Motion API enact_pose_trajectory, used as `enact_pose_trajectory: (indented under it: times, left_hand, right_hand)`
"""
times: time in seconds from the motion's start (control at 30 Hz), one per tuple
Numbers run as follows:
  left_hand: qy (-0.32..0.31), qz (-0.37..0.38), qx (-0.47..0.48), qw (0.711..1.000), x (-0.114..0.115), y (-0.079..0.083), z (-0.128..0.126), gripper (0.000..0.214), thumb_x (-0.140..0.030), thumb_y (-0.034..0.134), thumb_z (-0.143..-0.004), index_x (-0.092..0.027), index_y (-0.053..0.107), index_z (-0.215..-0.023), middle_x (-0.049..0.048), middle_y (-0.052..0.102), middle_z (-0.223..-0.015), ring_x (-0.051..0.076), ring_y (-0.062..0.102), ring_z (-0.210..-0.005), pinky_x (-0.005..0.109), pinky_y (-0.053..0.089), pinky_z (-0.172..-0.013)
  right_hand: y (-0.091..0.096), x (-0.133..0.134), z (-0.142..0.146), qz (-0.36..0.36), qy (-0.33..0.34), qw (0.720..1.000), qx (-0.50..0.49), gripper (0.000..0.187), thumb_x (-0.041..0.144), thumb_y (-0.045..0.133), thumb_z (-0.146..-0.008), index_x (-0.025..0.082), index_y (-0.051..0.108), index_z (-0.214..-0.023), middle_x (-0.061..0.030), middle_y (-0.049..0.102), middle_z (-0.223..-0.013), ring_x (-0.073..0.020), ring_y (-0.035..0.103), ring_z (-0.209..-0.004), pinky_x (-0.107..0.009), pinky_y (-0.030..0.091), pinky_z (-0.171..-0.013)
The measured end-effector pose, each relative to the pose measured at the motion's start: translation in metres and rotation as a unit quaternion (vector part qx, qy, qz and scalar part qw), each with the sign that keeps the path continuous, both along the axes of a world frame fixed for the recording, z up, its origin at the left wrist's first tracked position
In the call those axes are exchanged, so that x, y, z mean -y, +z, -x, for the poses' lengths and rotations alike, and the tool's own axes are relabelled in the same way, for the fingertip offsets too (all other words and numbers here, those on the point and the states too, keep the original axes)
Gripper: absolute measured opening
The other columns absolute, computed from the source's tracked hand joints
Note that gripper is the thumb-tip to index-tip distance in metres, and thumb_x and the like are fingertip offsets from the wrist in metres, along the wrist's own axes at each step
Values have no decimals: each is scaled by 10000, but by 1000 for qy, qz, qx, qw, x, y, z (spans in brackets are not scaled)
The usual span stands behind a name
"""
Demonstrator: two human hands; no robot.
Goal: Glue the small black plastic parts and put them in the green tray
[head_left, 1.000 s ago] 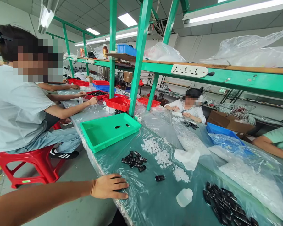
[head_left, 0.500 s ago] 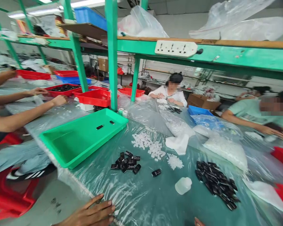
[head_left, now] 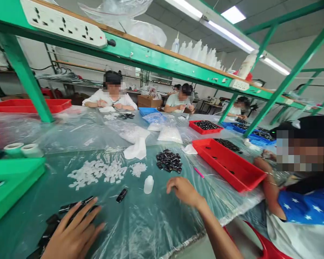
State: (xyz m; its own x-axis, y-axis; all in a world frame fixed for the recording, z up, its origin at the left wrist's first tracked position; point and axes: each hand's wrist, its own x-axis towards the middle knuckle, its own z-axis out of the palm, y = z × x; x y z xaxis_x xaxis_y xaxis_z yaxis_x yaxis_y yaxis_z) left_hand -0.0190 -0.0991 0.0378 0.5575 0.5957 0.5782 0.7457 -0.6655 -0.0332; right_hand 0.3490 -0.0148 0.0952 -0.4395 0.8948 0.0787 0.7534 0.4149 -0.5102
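Note:
My left hand [head_left: 77, 230] is at the lower left with its fingers spread over a group of small black glossy cases [head_left: 50, 225], partly hiding them. My right hand [head_left: 184, 190] hovers low over the table, just in front of a heap of black cases [head_left: 169, 160]. Its fingers are loosely bent and apart, with nothing visible in them; their undersides are hidden. Between my hands lie a single black case [head_left: 121, 195] and a small translucent white bottle [head_left: 148, 185]. Loose white pieces [head_left: 97, 172] are scattered behind, beside a little pile of finer white bits [head_left: 138, 169].
A green tray [head_left: 16, 180] stands at the left, with two tape rolls [head_left: 14, 149] behind it. At the right are a red tray [head_left: 229, 165], a pink pen [head_left: 199, 172] and a seated co-worker [head_left: 307, 205]. Overhead runs a green shelf beam [head_left: 151, 54]. Others sit across the table.
My view has swung right. My right hand has come fully into view near the heap of black cases. My left hand has moved onto the nearer group of cases.

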Motion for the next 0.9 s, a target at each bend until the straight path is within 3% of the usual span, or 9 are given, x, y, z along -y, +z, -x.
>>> enact_pose_trajectory:
  times: [0.07,0.23,0.33,0.53,0.63,0.73,0.8,0.9]
  left_hand:
    - [71,-6,-39,997,-9,13,-5,166,-354,578,-803,-240,661,-715,41,664,-1067,341,428,-1198,553,163,-1046]
    - [219,125,-11,968,-17,29,-21,244,-263,500,-857,-246,618,-1069,58,626,-1135,296,510,-1113,499,328,-958]
    - [252,186,12,950,-20,34,-38,260,-248,492,-860,-227,615,-1088,77,618,-1122,289,526,-1062,459,382,-889]
    - [240,291,86,922,-37,34,-77,203,-277,565,-815,-178,652,-969,110,616,-984,310,519,-938,439,392,-787]
    - [242,321,126,907,-47,30,-87,117,-176,602,-761,-154,660,-860,127,616,-927,322,521,-925,423,384,-779]
    - [226,355,201,884,-54,27,-88,89,-142,581,-748,-172,632,-815,94,629,-852,295,549,-869,379,390,-732]
    - [197,390,272,858,-59,27,-86,77,-210,567,-774,-187,598,-841,56,637,-789,247,577,-774,325,405,-662]
    - [134,458,386,789,-66,26,-84,226,-384,533,-813,-177,543,-903,34,650,-724,161,571,-573,244,400,-512]
  right_hand:
    - [1,-15,1,24,43,999,-5,396,-10,388,-625,218,712,-640,-6,703,-914,-174,627,-903,-250,428,-799]
    - [-5,-50,13,88,155,984,-12,314,28,397,-597,188,651,-506,8,639,-551,-129,600,-521,-202,421,-521]
    - [-15,-56,22,69,155,985,-40,319,22,356,-615,180,619,-529,-3,651,-667,-110,570,-505,-210,404,-511]
    - [-36,-51,31,18,99,990,-97,343,105,334,-790,200,652,-877,-33,641,-879,-164,588,-701,-262,410,-589]
    - [-37,-48,29,49,113,986,-114,370,147,442,-780,237,597,-1104,-30,635,-945,-188,580,-798,-251,410,-565]
    - [-35,-43,30,103,142,973,-152,447,209,568,-756,256,541,-1199,-31,607,-1039,-198,555,-868,-270,437,-660]
    - [-36,-40,35,116,151,967,-167,477,269,620,-747,261,533,-1216,-33,594,-1071,-202,546,-862,-295,434,-710]
    - [-41,-36,46,112,137,966,-187,463,354,618,-767,251,547,-1213,-40,599,-1060,-204,544,-831,-295,433,-683]
